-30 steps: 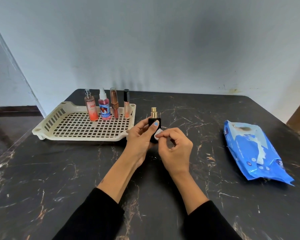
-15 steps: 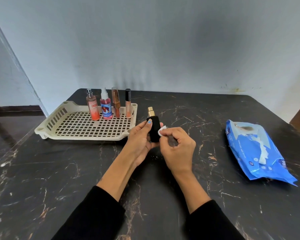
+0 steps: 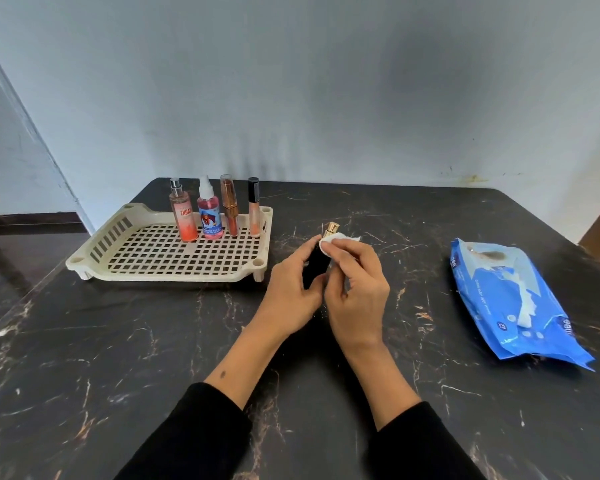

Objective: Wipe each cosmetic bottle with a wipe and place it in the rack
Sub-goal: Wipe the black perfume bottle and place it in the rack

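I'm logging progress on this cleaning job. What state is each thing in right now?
Black bottle: tilted, held in the left hand, off the rack.
Wipe: pressed by the right hand near the bottle's gold cap.
Four bottles: upright along the far edge of the rack.
Wipes pack: lying flat, flap open, one wipe poking out.
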